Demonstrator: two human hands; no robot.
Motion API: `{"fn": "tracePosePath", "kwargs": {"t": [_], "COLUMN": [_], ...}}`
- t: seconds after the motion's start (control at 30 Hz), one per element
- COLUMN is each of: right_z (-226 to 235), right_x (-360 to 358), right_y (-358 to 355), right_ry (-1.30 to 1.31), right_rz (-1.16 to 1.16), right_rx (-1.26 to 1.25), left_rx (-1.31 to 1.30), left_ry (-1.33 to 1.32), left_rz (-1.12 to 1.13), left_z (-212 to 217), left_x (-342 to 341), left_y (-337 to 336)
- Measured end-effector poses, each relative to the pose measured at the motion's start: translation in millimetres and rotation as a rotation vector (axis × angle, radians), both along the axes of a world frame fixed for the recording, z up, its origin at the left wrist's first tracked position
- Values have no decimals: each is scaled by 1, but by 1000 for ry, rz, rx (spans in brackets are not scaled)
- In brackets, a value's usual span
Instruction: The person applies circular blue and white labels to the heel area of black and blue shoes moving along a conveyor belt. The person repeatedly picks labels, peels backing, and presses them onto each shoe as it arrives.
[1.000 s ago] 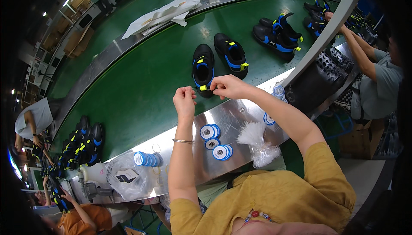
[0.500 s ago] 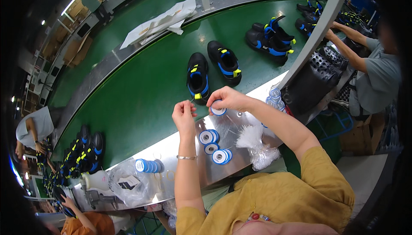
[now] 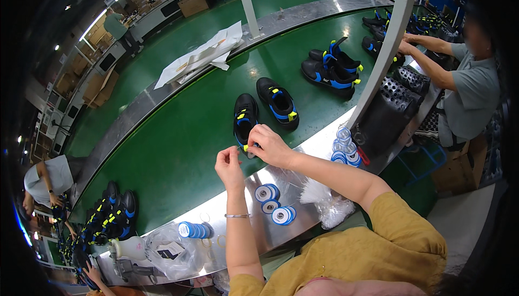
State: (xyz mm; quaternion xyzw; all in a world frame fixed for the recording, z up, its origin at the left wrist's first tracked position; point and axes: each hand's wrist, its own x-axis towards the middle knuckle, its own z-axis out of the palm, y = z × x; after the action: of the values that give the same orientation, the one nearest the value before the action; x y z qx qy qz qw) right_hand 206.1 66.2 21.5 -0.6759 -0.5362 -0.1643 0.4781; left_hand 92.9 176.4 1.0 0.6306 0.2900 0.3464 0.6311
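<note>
A black shoe with blue and yellow trim [image 3: 245, 115] stands on the green surface, its heel toward me. My left hand [image 3: 231, 169], fingertips pinched together, hovers close to that heel. Just to its right, my right hand [image 3: 270, 147] is closed in a pinch at the yellow heel tab. What lies between either set of fingertips is too small or hidden to make out. The matching shoe [image 3: 277, 104] stands just right of the first. On the metal ledge below my hands lie small stacks of round blue-and-white discs [image 3: 267, 193].
Clear plastic bags and white plastic strands [image 3: 319, 193] lie on the ledge, with more discs [image 3: 193, 230] to the left and a disc pile [image 3: 346, 147] to the right. A white post [image 3: 386, 53] rises at the right. Co-workers handle shoes at both sides.
My right hand has moved left, closer to my left hand and the heel tab. The disc seen at its fingers is no longer visible. The whole view has tilted a little.
</note>
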Motion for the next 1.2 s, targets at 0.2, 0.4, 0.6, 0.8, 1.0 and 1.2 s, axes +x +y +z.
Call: {"fn": "tracePosePath", "kwargs": {"t": [0.2,0.4,0.6,0.8,1.0,1.2], "right_z": [-5,-3,5,-2,4,4], "right_x": [7,14,13,21,27,26], "right_y": [12,14,23,26,27,26], "right_ry": [974,1179,1187,1178,1173,1230], "right_rz": [326,327,395,469,549,572], "right_rx": [-170,-199,-235,-276,-457,-431], "left_rx": [-364,-387,-355,-237,-202,-245], "left_ry": [-163,-155,-132,-120,-108,-127], "left_rz": [-155,-260,-295,-325,-413,-396], "left_z": [0,-7,-3,7,6,9], "left_x": [7,0,-6,-10,-16,-18], "left_y": [16,25,22,22,31,33]}}
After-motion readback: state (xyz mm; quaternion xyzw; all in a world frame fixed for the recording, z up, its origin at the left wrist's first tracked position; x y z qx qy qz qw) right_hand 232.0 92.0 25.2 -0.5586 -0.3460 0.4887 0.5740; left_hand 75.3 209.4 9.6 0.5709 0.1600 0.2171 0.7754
